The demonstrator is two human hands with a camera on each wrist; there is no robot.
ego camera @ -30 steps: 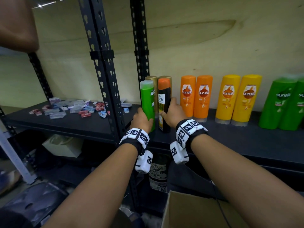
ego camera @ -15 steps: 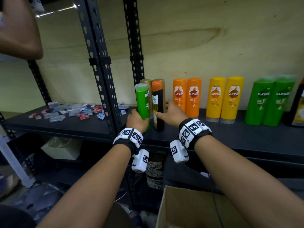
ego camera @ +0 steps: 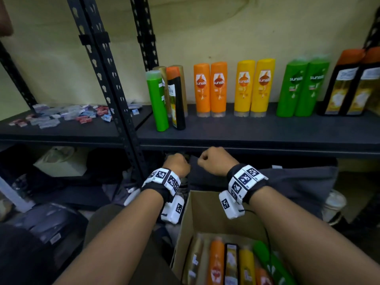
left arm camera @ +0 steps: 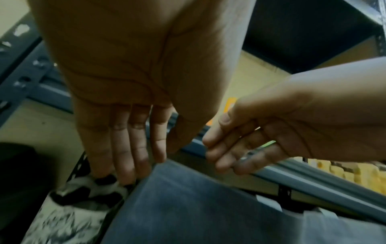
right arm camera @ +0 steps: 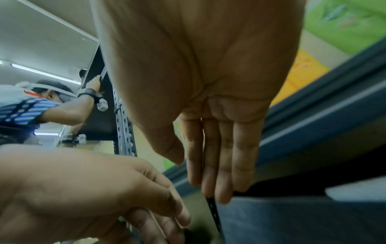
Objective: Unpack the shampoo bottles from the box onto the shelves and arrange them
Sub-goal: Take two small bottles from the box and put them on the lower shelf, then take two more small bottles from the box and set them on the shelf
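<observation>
A green bottle (ego camera: 157, 101) and a black bottle with an orange cap (ego camera: 176, 97) stand at the left end of the dark shelf (ego camera: 257, 132), in front of two gold ones. Right of them stand pairs of orange (ego camera: 210, 89), yellow (ego camera: 255, 87), green (ego camera: 302, 88) and black bottles (ego camera: 349, 83). My left hand (ego camera: 176, 163) and right hand (ego camera: 216, 159) hang side by side below the shelf's front edge, above the cardboard box (ego camera: 197, 219). In the wrist views the left hand's fingers (left arm camera: 135, 148) and the right hand's fingers (right arm camera: 213, 165) are loose and hold nothing. Several bottles (ego camera: 217, 262) lie in the box.
Small packets (ego camera: 61, 116) litter the left shelf beyond the perforated black posts (ego camera: 111, 89). Under the shelf lie a white box (ego camera: 61, 163), dark fabric and a cup (ego camera: 334, 204). Another person (right arm camera: 31, 105) reaches up at a rack on the left.
Both hands have let go of the green and black bottles, which stay on the shelf. The hands have dropped below the shelf edge, and the view has tilted down to show the box.
</observation>
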